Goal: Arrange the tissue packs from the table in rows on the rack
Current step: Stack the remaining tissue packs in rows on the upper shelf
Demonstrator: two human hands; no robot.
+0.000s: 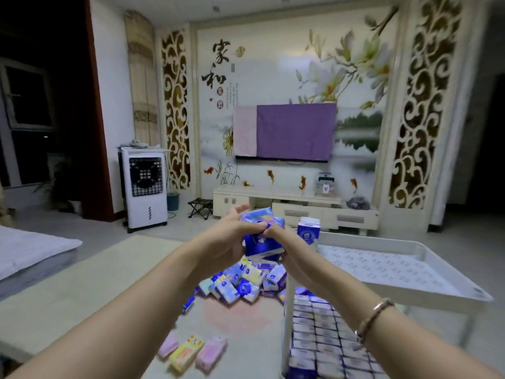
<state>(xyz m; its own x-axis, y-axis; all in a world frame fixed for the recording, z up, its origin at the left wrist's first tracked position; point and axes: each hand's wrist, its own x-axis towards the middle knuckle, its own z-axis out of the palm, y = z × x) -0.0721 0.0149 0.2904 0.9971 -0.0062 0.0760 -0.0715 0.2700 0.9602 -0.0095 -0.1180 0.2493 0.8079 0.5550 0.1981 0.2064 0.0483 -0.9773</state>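
While both hands are raised above the table (pixel 82 283), the left hand (pixel 232 239) and right hand (pixel 284 242) grip a blue bundle of tissue packs (pixel 262 236) between them, fingers curled onto its wrapper. Below it, a heap of loose packs (pixel 243 283) lies near the table's far edge, and three pastel packs (pixel 191 351) sit by its near edge. At the table's right side, the rack (pixel 396 269) holds rows of packs (pixel 322 337) on its lower shelf, with one pack (pixel 308 231) upright at the top shelf's far left corner.
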